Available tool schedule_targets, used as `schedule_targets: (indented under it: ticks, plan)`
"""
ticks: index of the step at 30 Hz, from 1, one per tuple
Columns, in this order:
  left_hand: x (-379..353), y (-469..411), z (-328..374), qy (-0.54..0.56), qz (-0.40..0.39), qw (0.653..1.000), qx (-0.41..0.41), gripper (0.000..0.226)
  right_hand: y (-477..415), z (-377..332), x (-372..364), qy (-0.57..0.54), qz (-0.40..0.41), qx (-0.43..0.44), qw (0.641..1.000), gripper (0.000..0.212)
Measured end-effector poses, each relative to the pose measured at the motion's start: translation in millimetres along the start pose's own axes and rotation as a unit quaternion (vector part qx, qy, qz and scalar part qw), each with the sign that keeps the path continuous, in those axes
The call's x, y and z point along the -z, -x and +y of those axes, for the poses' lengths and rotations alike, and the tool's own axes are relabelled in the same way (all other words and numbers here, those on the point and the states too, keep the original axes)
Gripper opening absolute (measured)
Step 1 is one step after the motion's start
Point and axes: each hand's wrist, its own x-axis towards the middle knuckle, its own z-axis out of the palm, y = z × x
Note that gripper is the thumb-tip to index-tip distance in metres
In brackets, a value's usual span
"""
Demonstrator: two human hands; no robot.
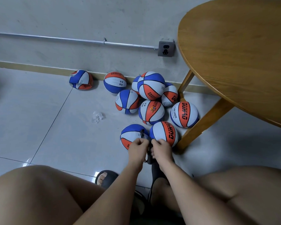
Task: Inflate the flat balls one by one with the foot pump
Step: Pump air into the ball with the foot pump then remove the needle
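Plainly, the clearest writing is on the ball at the right (184, 114), beside the table leg (201, 125). It carries "CHILDREN" in small blue capitals on a white panel, next to large stylised black letters on orange that look like "DUHAO". The same black letters show on the near-right ball (164, 132). The middle ball (151, 112) bears a small orange cartoon mark and lines of Chinese print. More of that print sits on the ball by the wall (114, 82), too small to read.

All the balls have blue, orange and white panels with dark seams. Most lie in a round, full-looking cluster on the tiled floor (47, 111) near the wooden table (242, 62). One flat ball (80, 79) sits apart against the skirting, crumpled and caved in.

The near-left ball (130, 137) lies just ahead of the hands, with a small dark fitting (142, 133) standing on its top. The left hand (139, 146) and right hand (161, 147) meet knuckle to knuckle. Each grip is curled tight, pinching a dark hose (150, 154) between them. Below them a dark shape (155, 169) runs toward the right foot; I cannot tell whether it is pump or sandal.

A scrap of clear plastic (97, 116) lies on the tiles, and a metal socket (166, 48) is on the wall.
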Motion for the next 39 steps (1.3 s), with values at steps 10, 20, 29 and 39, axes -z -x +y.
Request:
schedule_targets:
  ticks: [10, 20, 29, 39]
  plan:
    - [0.0, -4.1, -1.2, 0.028, -0.023, 0.999, 0.012, 0.016, 10.5, -12.1, 6.5, -0.048, -0.018, -0.013, 0.999, 0.018]
    - [5.3, -7.1, -48.1, -0.081, -0.046, 0.994, 0.055, 0.014, 2.6, 36.7, 8.6, 0.009, -0.050, -0.092, 0.994, 0.019]
    - [5.0, 0.7, -59.7, -0.161, -0.029, 0.985, 0.045, 0.006, -0.4, 54.2, 8.4, 0.052, -0.073, -0.072, 0.993, 0.014]
    - [-4.4, -3.9, 17.7, 0.047, 0.003, 0.998, -0.031, 0.015, -1.4, -19.8, -1.8, -0.007, 0.014, 0.047, 0.999, 0.006]
